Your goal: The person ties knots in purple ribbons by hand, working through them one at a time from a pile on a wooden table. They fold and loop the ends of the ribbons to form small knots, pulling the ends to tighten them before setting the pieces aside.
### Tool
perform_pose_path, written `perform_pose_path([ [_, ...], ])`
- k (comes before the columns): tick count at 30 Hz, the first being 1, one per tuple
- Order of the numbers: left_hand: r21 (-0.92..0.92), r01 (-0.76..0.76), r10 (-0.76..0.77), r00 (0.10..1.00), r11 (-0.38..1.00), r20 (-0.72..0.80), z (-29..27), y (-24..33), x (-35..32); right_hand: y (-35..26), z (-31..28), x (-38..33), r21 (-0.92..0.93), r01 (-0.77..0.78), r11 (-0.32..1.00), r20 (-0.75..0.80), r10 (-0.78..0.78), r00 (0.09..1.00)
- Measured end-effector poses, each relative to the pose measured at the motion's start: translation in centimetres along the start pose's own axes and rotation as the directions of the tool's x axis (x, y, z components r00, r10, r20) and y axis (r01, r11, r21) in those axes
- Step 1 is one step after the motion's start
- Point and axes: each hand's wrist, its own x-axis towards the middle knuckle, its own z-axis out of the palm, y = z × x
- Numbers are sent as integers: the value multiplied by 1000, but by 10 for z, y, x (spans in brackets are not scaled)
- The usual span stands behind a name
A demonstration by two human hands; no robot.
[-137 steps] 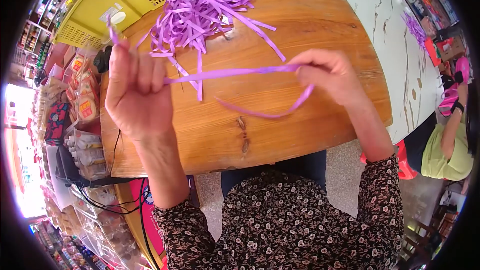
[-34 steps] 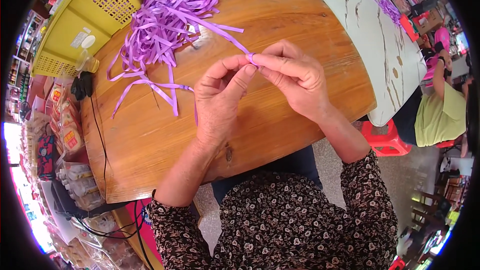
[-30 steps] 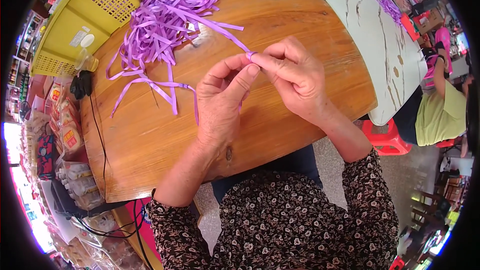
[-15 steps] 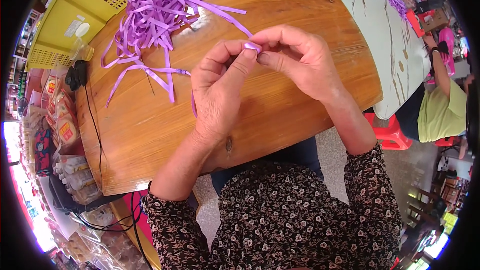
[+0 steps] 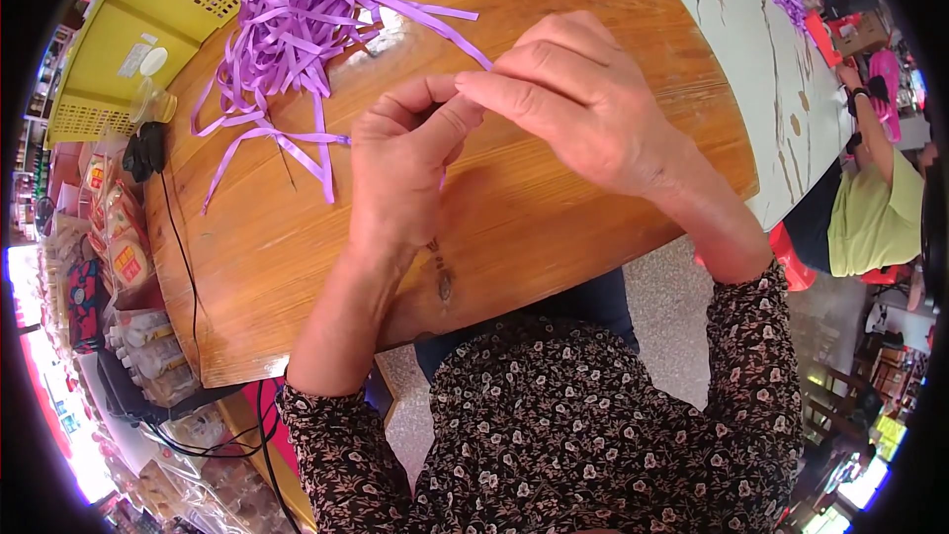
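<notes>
Over the wooden table, my left hand (image 5: 403,163) has its thumb and forefinger closed in a pinch, where the purple ribbon is mostly covered by the fingers. Against those fingertips, my right hand (image 5: 583,104) also pinches, back turned up, thumb hidden beneath it. A purple ribbon (image 5: 457,38) runs from the far left and disappears behind the right hand's fingers. A short bit of it peeks out beside the left palm. Farther off lies a tangled heap of purple ribbons (image 5: 301,25), with loose strands trailing toward the left hand.
The wooden table (image 5: 554,222) has a curved edge on the right, beside a white marbled table (image 5: 781,89). A yellow plastic basket (image 5: 119,59) stands at the far left, near a black cable (image 5: 183,247) and packaged goods (image 5: 124,242). At right, another person's sleeve (image 5: 875,222) shows.
The right hand has turned over, its back now up and covering the ribbon loop that showed between the fingertips. My left hand has shifted slightly left.
</notes>
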Motion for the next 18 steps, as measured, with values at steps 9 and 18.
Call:
perform_pose_path([
  [9,-301,134,-105,988,944,112,-4,-3,5,12,1,4,495,-260,829,113,235,965],
  [18,-424,70,-58,997,903,40,-6,-4,5,3,4,-7,436,-436,787,111,434,894],
])
